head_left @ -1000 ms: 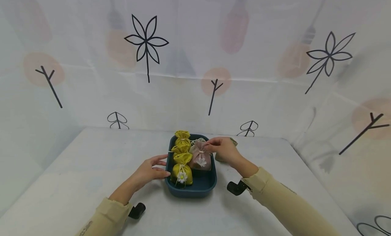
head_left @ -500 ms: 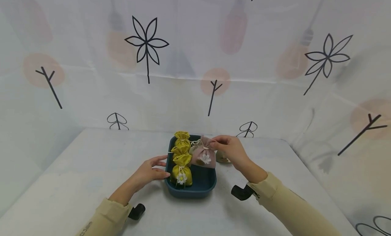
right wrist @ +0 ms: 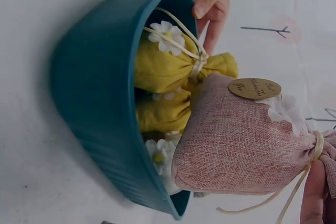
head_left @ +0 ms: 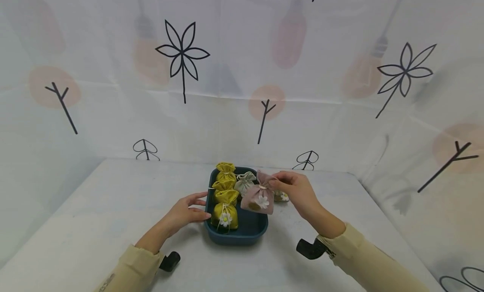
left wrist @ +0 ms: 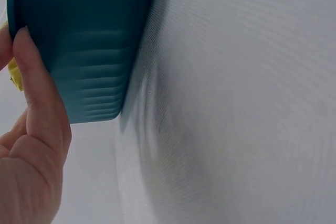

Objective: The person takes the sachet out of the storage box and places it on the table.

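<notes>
A pink cloth drawstring pouch [head_left: 251, 198] with a white flower hangs by its gathered neck from the thumb and fingers of my right hand [head_left: 298, 193]. It overlaps the right rim of a dark teal bin [head_left: 236, 238]; the right wrist view shows a round tag on the pink pouch [right wrist: 236, 145]. My left hand [head_left: 185, 212] touches the bin's left side, its fingers fairly straight and its thumb at the rim. Three yellow pouches [head_left: 225, 218] line the left side inside the bin. A pale grey-green pouch [head_left: 244, 183] sits at the back right inside it.
Another pouch with a white flower [head_left: 281, 196] lies on the white table [head_left: 132, 199] just right of the bin, partly hidden by my right hand. Behind the table hangs a printed white cloth backdrop [head_left: 223, 128].
My right hand has drawn the pink pouch up and to the right from inside the bin, uncovering the pale pouch. My left hand and the bin have stayed in place.
</notes>
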Available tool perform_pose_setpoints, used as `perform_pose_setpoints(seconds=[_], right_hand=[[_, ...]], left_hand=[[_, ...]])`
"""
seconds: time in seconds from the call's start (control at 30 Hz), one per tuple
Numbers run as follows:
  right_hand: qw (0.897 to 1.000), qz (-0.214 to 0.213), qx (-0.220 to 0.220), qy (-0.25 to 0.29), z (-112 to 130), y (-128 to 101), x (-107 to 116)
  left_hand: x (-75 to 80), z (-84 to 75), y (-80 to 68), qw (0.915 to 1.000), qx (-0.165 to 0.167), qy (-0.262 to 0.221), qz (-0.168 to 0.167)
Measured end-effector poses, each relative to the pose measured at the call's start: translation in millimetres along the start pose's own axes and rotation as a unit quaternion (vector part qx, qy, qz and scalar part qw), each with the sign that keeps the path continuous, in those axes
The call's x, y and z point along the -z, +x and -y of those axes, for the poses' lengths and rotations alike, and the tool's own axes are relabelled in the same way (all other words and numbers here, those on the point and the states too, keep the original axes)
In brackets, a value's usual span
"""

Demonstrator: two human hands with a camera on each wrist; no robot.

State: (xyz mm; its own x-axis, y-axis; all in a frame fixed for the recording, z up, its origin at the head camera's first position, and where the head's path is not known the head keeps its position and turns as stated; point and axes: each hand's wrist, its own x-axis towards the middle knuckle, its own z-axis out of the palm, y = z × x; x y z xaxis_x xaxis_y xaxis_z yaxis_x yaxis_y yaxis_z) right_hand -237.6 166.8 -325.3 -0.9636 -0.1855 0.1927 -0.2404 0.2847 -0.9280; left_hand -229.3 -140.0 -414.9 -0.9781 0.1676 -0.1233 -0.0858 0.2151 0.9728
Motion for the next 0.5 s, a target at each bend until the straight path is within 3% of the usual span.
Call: perform_pose_setpoints(seconds=[0.5], right_hand=[[0.999,-0.027,0.014,0.012,-21.2,-21.3,27.2]], left_hand=[[-1.2,0.8,0.4,1.0,0.002,0.005,-0.007]])
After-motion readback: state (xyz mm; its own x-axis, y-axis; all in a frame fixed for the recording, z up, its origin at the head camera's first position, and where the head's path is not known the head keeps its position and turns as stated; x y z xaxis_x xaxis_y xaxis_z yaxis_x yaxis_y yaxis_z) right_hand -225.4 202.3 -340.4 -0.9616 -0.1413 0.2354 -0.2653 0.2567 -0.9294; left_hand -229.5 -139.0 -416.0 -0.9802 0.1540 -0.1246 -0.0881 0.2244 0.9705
